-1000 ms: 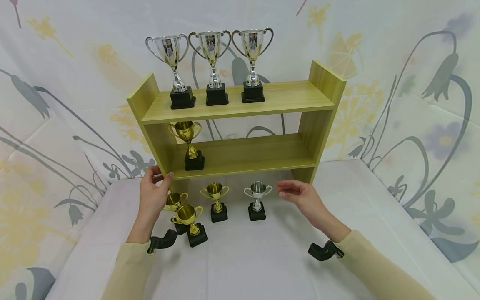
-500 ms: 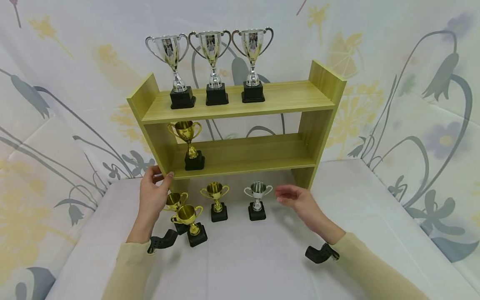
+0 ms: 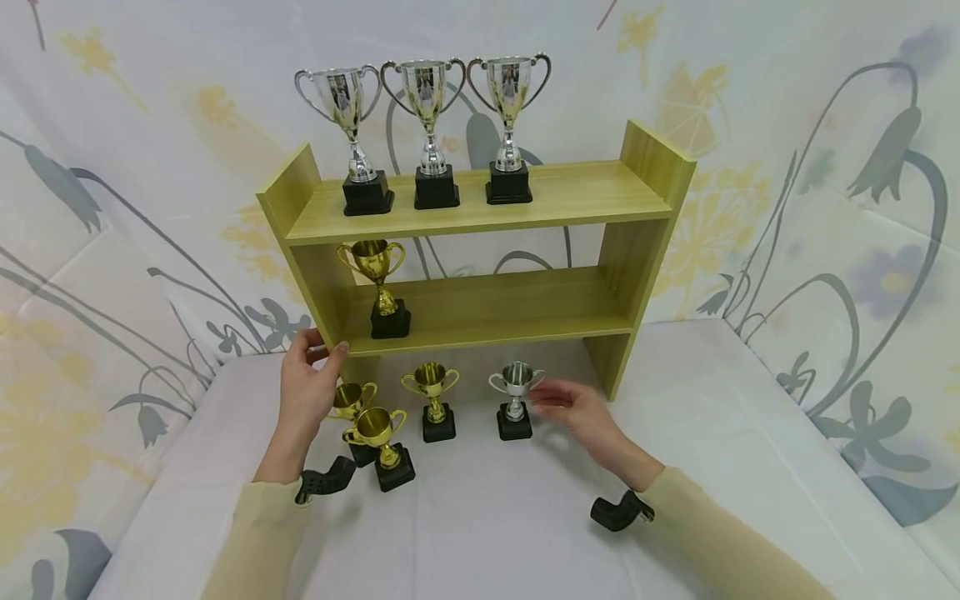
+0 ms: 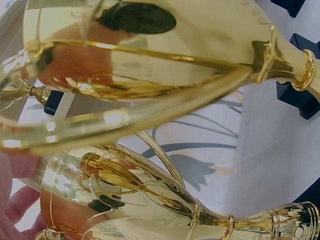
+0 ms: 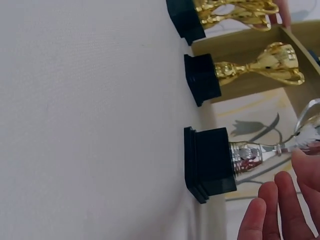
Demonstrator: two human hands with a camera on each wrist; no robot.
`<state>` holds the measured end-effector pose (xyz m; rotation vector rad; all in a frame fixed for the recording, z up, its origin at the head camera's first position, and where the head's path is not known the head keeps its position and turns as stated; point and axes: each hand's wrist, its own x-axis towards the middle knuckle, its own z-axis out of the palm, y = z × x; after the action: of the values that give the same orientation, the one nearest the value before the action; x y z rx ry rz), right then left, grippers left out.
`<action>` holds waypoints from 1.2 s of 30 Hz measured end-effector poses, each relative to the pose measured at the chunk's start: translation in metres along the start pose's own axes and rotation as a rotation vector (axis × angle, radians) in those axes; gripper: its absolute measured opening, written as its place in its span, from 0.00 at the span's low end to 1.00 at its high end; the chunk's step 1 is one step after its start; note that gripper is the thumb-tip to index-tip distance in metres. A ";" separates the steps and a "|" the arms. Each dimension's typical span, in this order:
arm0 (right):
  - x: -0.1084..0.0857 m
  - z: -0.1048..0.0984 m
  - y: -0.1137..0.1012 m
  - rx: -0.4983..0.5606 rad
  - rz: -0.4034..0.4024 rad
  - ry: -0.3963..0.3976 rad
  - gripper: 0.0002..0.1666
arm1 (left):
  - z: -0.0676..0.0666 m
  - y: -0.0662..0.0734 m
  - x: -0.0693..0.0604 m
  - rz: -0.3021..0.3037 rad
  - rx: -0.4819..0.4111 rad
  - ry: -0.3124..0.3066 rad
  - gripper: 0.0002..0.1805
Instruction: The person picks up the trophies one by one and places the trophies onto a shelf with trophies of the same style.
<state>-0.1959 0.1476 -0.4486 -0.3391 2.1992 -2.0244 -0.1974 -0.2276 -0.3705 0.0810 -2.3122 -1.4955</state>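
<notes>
My left hand (image 3: 303, 396) grips the left side of the wooden shelf (image 3: 487, 312), thumb at the front edge of the middle board. Two overlapping gold trophy cups (image 3: 372, 429) stand on the table beside that hand and fill much of the left wrist view. A small silver trophy cup (image 3: 516, 381) with a black base stands upright on the table. Just right of it is my right hand (image 3: 588, 421), its fingers (image 5: 285, 200) extended around the stem's side without closing on it; contact is hard to tell. Another gold trophy cup (image 3: 431, 381) stands left of the silver one.
Three tall silver trophies (image 3: 426, 87) stand in a row on the top board, toward the left. A gold trophy (image 3: 372, 260) occupies the left end of the middle board. White cloth (image 3: 480, 533) covers the table, and a floral backdrop (image 3: 750, 167) hangs behind.
My right hand has moved left, from a short way off to right beside the small silver trophy cup. The left hand keeps its hold on the shelf; the trophies stay put.
</notes>
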 end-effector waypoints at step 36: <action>0.014 0.030 0.009 -0.080 0.072 0.121 0.13 | 0.001 0.001 -0.001 -0.015 0.009 0.005 0.22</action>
<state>-0.2022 0.1156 -0.4600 -0.1471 2.3323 -1.9724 -0.1970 -0.2264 -0.3700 0.1038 -2.3193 -1.4910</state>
